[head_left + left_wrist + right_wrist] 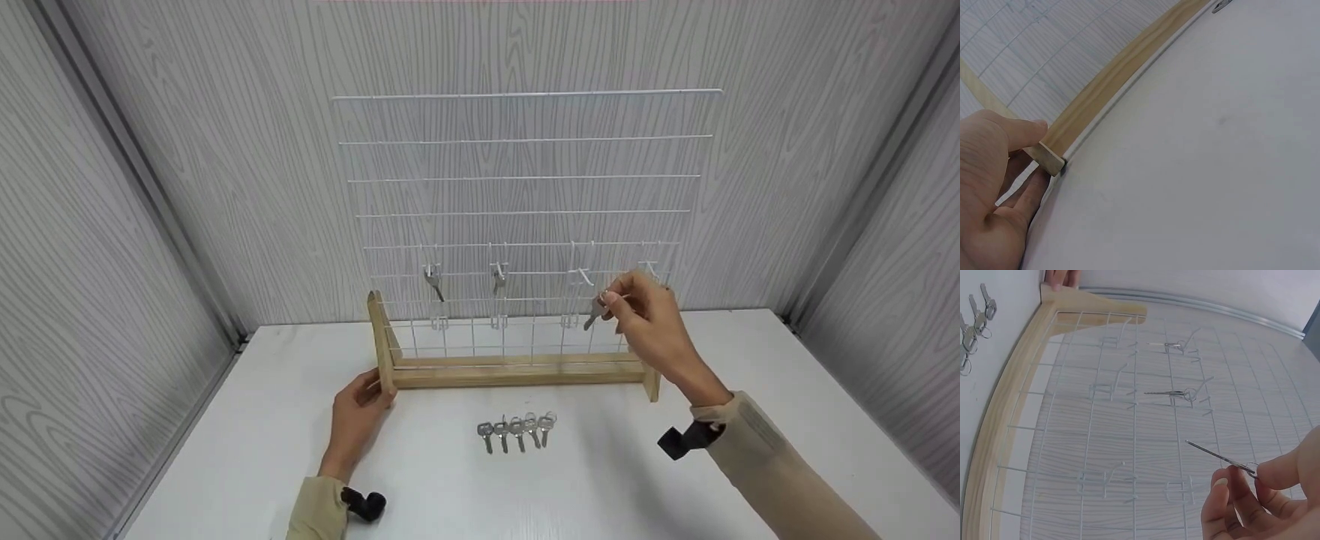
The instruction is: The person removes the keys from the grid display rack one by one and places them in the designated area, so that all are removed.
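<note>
My right hand (649, 322) pinches a silver key (593, 313) by its small ring, with the blade hanging down. It is in front of the white wire grid rack, just below a bare hook (585, 278). In the right wrist view the key (1216, 454) points away from the fingertips toward the grid. My left hand (358, 416) grips the left foot of the rack's wooden base (517, 377); in the left wrist view the thumb lies on top of the wooden end (1049, 157). Two keys hang on hooks, one at left (433, 279) and one near the middle (499, 278).
Several more keys with rings (517, 433) lie in a row on the white table (450, 495) in front of the rack. Another hook (649, 268) is partly behind the right hand. Lower hooks (440, 322) sit near the base. Patterned panels (187, 187) enclose the table.
</note>
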Demonstrator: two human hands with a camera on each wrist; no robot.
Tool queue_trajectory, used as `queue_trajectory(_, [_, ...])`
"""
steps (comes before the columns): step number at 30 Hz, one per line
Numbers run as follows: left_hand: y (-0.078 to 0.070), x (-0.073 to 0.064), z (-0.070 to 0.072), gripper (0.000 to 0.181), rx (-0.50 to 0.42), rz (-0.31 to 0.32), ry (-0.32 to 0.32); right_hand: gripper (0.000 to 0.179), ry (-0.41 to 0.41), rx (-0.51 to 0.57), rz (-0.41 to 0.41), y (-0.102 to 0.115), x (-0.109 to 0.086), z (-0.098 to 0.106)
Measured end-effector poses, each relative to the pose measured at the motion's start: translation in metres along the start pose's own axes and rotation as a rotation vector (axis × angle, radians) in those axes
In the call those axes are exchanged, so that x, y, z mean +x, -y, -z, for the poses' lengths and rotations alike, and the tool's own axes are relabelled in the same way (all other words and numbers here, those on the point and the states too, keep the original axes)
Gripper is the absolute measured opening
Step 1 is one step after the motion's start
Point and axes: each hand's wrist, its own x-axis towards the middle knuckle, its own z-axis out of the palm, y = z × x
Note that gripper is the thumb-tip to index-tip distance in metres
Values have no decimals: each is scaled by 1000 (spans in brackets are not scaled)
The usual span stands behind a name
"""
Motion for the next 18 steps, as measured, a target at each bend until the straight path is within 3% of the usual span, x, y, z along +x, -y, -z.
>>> queue_trajectory(18, [-1,-1,0,51,-1,8,1,13,61,97,-86,-27,-8,-10])
